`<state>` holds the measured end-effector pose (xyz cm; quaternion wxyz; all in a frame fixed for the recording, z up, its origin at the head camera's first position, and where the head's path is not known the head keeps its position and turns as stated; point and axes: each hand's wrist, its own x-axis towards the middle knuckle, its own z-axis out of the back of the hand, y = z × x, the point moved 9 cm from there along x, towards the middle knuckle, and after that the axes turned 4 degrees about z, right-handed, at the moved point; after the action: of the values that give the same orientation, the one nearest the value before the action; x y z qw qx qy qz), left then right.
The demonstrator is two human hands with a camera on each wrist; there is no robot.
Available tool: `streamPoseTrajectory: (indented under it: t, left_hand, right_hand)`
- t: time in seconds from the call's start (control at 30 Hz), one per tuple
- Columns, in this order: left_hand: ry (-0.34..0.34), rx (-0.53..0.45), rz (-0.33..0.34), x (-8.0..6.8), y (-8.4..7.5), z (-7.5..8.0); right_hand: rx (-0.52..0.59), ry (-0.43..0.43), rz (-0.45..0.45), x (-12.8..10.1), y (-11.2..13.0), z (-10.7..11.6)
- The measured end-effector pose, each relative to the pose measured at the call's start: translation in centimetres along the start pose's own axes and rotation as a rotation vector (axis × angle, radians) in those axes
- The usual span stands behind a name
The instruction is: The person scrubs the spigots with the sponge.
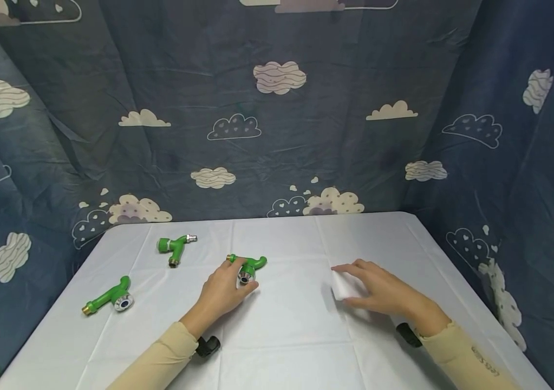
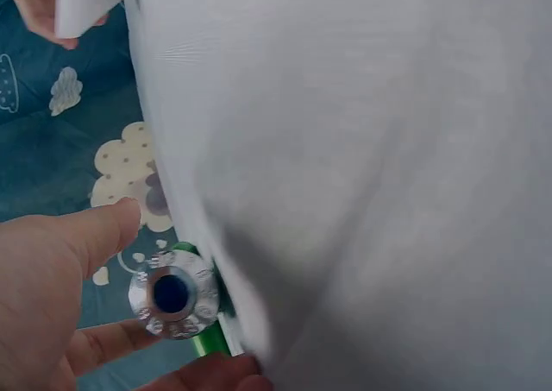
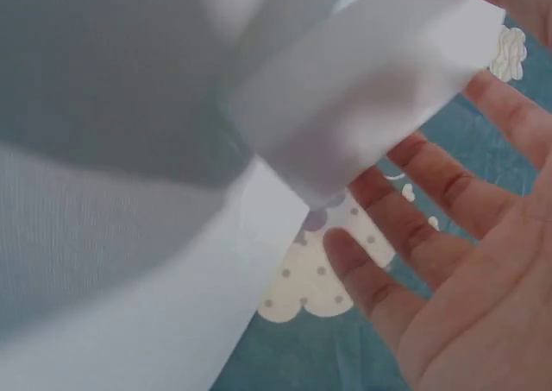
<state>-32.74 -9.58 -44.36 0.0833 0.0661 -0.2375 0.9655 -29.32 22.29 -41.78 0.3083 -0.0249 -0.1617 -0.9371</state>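
Observation:
My left hand [image 1: 223,291] is at a green tap [image 1: 256,263] with a silver round handle [image 2: 200,298]. Its fingers reach along the tap's far side, and in the left wrist view the thumb [image 2: 110,227] stands apart from the handle. To the right, my right hand [image 1: 379,288] holds a smooth white block [image 1: 347,286] between thumb and fingers. The right wrist view shows the block [image 3: 362,106] tilted, its edges against the fingertips [image 3: 366,188]. Whether the block touches the table I cannot tell.
Two more green taps lie on the left of the white table [image 1: 296,336]: one with a green knob and silver nozzle [image 1: 176,246] further back, another with a silver handle [image 1: 111,295] nearer. A dark blue cloud-patterned curtain [image 1: 335,151] hangs behind and beside the table.

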Motion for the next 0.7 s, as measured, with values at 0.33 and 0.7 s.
streamPoseTrajectory:
  t: [0.33, 0.7]
  left_hand:
    - [-0.03, 0.016, -0.009, 0.8, 0.0, -0.3]
    - [-0.039, -0.08, 0.009, 1.7, 0.6, 0.4]
  right_hand:
    - [0.07, -0.122, -0.006, 0.5, 0.6, 0.4]
    - [0.102, -0.244, -0.047, 1.5, 1.3, 1.7]
